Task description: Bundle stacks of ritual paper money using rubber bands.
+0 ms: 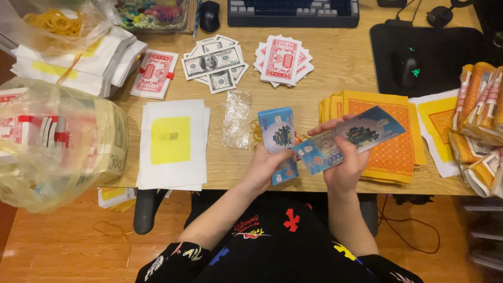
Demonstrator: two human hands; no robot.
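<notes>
Head view: left hand [266,166] grips blue note stack [278,140], right hand [343,163] pinches top note [350,139], mid-count; next needs clean peel w/o dragging 2nd sheet.

Your wooden desk [340,57] carries: white sheets with a yellow square [172,141], fanned green banknotes [215,65], red-printed notes [283,60], orange paper stack [390,152], keyboard [293,11], black mouse pad [435,52], clear plastic sleeve [237,118].
</notes>
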